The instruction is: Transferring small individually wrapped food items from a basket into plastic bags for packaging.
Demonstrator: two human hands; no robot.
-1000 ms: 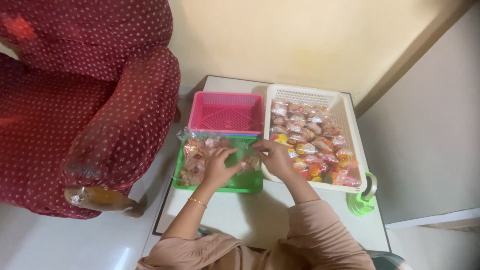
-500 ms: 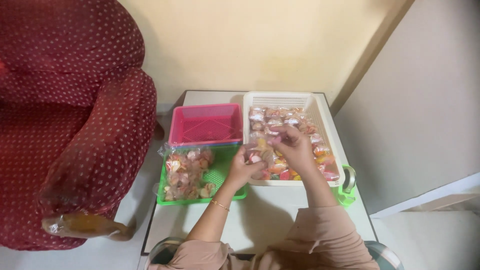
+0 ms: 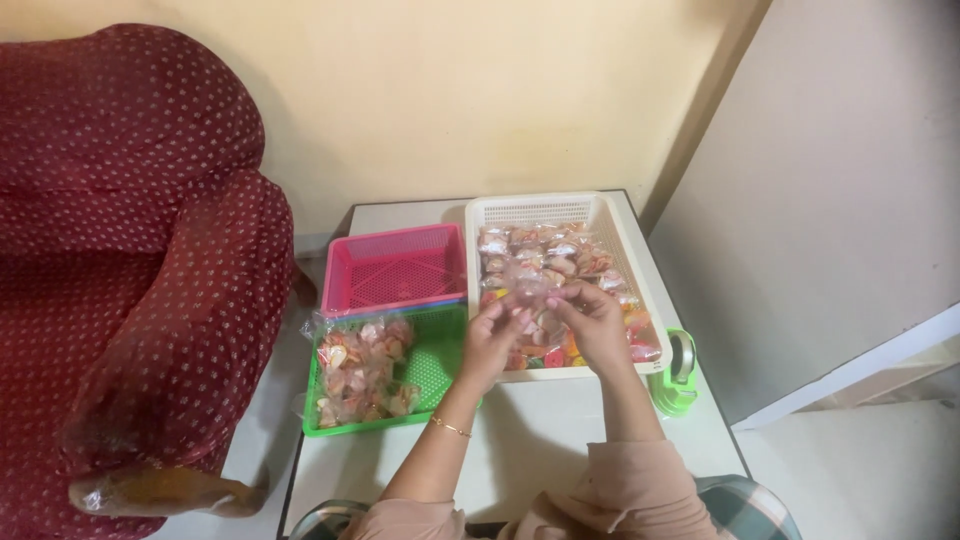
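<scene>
My left hand (image 3: 493,338) and my right hand (image 3: 592,322) meet over the near part of a white basket (image 3: 542,210) full of small wrapped sweets (image 3: 545,257). Between the fingertips of both hands I hold a small clear plastic packet (image 3: 528,286). To the left lies a green tray (image 3: 437,352) that carries a clear bag of wrapped sweets (image 3: 360,368). Behind it stands an empty pink basket (image 3: 392,268).
All baskets rest on a small white table (image 3: 540,440). A green tool with a handle (image 3: 676,378) sits at the table's right edge. A dark red dotted armchair (image 3: 130,270) stands close on the left. A wall lies behind and a pale panel at right.
Both hands have shifted from the green tray and its bag over to the white basket and come together on a small clear packet. The camera view has also moved.
</scene>
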